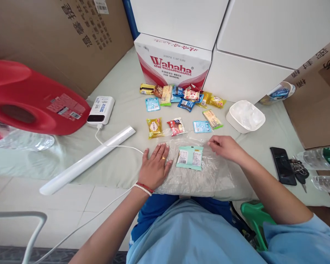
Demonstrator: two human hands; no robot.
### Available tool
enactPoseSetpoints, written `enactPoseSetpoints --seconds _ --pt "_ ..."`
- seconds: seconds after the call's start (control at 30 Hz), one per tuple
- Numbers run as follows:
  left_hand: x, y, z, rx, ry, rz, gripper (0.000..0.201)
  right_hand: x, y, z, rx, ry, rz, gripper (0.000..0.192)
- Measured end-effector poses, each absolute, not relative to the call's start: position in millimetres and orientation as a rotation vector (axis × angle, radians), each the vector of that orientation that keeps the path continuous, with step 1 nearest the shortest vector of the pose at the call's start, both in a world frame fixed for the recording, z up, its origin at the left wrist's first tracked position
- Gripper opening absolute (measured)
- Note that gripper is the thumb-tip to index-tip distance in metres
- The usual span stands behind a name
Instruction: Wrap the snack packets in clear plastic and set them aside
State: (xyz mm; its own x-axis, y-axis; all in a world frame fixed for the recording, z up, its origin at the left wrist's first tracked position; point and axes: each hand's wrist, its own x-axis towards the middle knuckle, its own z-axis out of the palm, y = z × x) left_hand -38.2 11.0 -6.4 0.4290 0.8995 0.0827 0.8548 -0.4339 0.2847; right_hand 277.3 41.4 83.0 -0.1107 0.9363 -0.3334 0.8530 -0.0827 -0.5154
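A clear plastic bag (209, 176) lies flat at the near edge of the pale green surface, with a mint-green snack packet (190, 157) inside or on it, label side up. My left hand (154, 167) rests palm down on the bag's left edge, fingers spread. My right hand (226, 147) touches the bag's top right corner with its fingertips. Just beyond the bag lie a yellow packet (154, 127), a red packet (176, 126), a light blue packet (201, 127) and a tan bar (212, 118).
Several more snack packets (185, 96) lie before a Wahaha carton (173, 60). A white bowl (245, 116) sits right; phone (282, 165), keys and bottles far right. A power bank (101, 109), white tube (88, 160) and red jug (30, 97) lie left.
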Motion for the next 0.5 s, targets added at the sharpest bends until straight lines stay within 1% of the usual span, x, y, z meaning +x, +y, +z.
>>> enactPoseSetpoints --seconds 0.07,0.13,0.27,0.33,0.37,0.5 --pt "-37 10 -8 2.49 1.551 0.323 0.06 271 77 84 -2.027 -2.097 0.791 0.024" --pt "-37 10 -8 2.5 1.544 0.313 0.06 257 118 79 -2.043 -2.171 0.58 0.023" --pt "-38 10 -7 2.507 1.547 0.303 0.059 219 196 54 -1.965 -2.292 0.203 0.046" --pt "-38 10 -6 2.509 1.552 0.296 0.059 205 219 41 -1.95 -2.304 0.136 0.055" --pt "-38 10 -6 2.509 1.555 0.291 0.059 200 224 35 -1.959 -2.3 0.126 0.055" --pt "-37 9 -5 2.502 1.561 0.283 0.058 199 214 20 -2.02 -2.28 0.115 0.046"
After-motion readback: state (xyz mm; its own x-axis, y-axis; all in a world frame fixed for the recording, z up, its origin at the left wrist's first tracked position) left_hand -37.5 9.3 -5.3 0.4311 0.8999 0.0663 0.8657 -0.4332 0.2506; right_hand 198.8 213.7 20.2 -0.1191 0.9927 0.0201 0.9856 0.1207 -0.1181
